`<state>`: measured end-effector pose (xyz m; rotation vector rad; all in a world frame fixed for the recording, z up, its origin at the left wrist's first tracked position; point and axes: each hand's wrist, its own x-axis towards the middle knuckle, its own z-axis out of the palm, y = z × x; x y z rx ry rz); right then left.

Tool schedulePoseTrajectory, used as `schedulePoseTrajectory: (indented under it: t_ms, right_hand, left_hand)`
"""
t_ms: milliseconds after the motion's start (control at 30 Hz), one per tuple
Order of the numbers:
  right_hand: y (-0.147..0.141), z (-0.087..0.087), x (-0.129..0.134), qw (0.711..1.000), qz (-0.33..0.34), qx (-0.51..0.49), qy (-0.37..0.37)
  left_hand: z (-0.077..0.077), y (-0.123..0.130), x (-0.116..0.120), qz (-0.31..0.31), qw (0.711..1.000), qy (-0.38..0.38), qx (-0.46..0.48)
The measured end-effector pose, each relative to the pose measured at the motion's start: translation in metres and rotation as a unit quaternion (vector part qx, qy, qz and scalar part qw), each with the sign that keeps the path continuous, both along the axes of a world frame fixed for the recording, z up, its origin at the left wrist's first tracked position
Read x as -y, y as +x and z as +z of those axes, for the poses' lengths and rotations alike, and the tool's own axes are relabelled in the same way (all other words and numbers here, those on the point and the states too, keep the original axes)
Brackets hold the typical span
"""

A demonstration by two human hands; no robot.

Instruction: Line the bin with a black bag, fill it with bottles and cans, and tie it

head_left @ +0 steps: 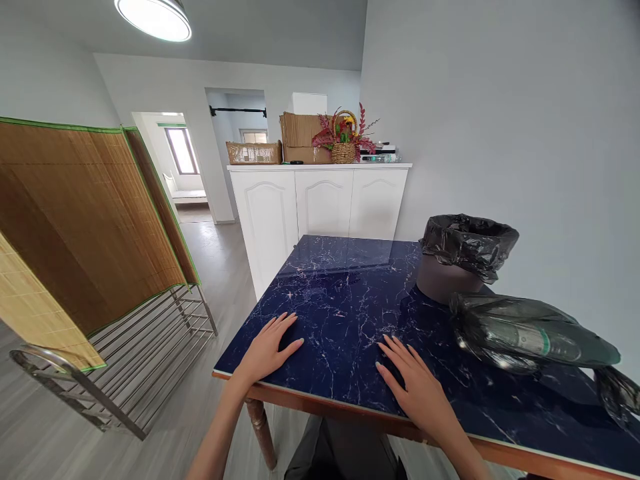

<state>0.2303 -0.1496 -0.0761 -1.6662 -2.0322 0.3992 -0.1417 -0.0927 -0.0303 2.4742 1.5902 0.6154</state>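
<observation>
My left hand (267, 348) lies flat on the near left part of a dark blue marble-patterned table (340, 300), thumb apart from the fingers. My right hand (411, 381) rests palm down near the front edge, its fingers stretched out too. Neither hand holds anything. Beyond my right hand is a knotted, see-through black plastic bag (535, 333) with a clear bottle inside. Behind the bag stands a brown trash bin (445, 279), upright, with a black liner (470, 243) folded over its rim.
A white cabinet (325, 200) stands past the table, bearing cardboard boxes (306, 137) and a flower basket (344, 152). At left is a metal rack (150, 353) with a bamboo mat (90, 220) over it. A grey wall (525, 133) borders the right side.
</observation>
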Motion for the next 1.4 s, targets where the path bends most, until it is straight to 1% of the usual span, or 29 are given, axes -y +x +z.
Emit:
schedulePoseTrajectory:
  t_ms: [233, 500, 700, 900, 1167, 1400]
  right_hand:
    - [-0.0002, -0.0021, 0.0005, 1.0, 0.001, 0.0, 0.015]
    - [-0.0007, 0.0008, 0.0005, 1.0, 0.001, 0.009, -0.011]
    - [-0.0003, -0.0015, 0.0005, 1.0, -0.004, 0.003, -0.003]
    - [0.0006, -0.0042, 0.0003, 1.0, -0.011, 0.001, -0.002]
    - [-0.0011, 0.0009, 0.0018, 1.0, -0.007, 0.005, -0.02]
    - [-0.0009, 0.0036, 0.0016, 1.0, -0.003, 0.009, -0.022]
  left_hand:
    - [-0.0022, -0.0011, -0.0005, -0.004, 1.0, 0.018, 0.003]
    - [-0.0015, -0.0011, -0.0006, -0.004, 1.0, 0.008, 0.002]
    - [-0.0035, -0.0023, -0.0007, -0.005, 1.0, 0.011, 0.005]
    - [-0.0015, -0.0008, 0.0, -0.003, 1.0, 0.005, 0.007]
    - [-0.0004, 0.0004, -0.0001, -0.003, 1.0, -0.001, 0.005]
    - [0.0021, 0.0015, 0.0009, 0.003, 1.0, -0.014, 0.001]
